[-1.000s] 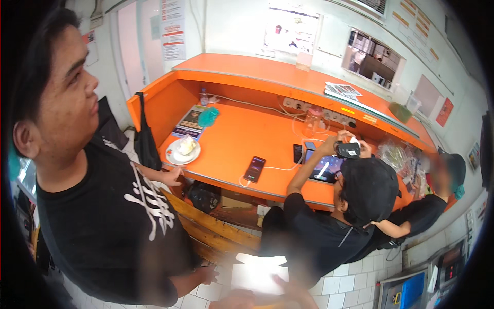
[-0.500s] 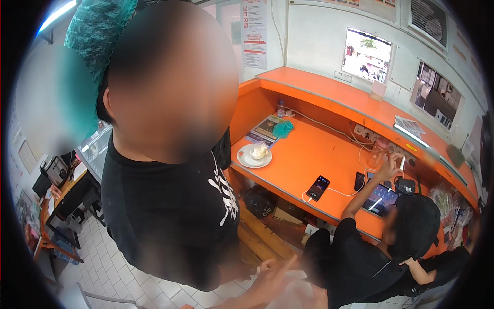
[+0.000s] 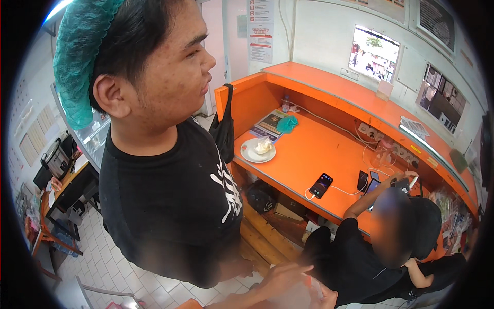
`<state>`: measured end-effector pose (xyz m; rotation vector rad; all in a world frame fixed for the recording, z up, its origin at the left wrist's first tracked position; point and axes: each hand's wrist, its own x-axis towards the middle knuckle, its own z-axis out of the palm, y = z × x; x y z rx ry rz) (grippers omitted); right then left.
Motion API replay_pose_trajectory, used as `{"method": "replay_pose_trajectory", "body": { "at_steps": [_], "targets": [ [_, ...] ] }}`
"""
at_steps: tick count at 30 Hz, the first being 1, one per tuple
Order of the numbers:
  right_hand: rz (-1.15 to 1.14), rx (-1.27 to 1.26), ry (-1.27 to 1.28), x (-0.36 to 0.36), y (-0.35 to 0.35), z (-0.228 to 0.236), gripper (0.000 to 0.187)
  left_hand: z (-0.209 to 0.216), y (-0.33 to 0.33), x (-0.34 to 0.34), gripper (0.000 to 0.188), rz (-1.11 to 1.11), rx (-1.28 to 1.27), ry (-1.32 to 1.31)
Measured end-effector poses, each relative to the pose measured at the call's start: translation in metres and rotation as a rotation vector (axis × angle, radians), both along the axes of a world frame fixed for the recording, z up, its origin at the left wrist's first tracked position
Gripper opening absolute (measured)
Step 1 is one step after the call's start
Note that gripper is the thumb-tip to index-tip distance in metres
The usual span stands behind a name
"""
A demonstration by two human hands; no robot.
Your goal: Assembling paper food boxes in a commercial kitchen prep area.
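Note:
My left hand (image 3: 282,279) comes in from the bottom edge, an orange sleeve on its forearm. Its fingers are stretched out toward the right, above a whitish, translucent, sheet-like thing (image 3: 288,298). Beside that thing, my right hand (image 3: 327,296) shows only in part at the lower edge, fingers bent around its side; a small orange patch shows between the hands. Blur hides what exactly the right fingers hold. Close in front on the left stands a person (image 3: 164,206) in a black T-shirt and green hair net, one arm hanging down near my left hand.
A seated person (image 3: 355,262) in black leans at the orange desk (image 3: 293,159), one hand raised with a white object (image 3: 413,181). On the desk are a white plate (image 3: 249,153), a phone (image 3: 321,185), cables and a green crumpled net (image 3: 287,123). A wooden bench (image 3: 262,237) stands below.
The seated person's raised hand has come down and right, toward their head. The standing person's head has shifted slightly left. My hands have moved a little right and down.

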<state>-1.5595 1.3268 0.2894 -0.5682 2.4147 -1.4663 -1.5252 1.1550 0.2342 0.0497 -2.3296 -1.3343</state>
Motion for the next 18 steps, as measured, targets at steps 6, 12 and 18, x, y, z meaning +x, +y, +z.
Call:
{"method": "replay_pose_trajectory", "body": {
  "at_steps": [6, 12, 18],
  "targets": [
    [-0.036, 0.047, -0.208, -0.003, 0.004, -0.011, 0.032, -0.004, 0.005, 0.004, 0.014, 0.062, 0.112, 0.15],
    [-0.059, -0.049, -0.274, -0.006, -0.001, -0.005, 0.017, 0.008, 0.009, 0.007, 0.011, 0.029, 0.187, 0.161],
    [-0.181, 0.121, 0.054, -0.003, -0.003, -0.027, 0.021, 0.008, 0.016, 0.0, 0.008, -0.026, 0.138, 0.162]
  ]
}}
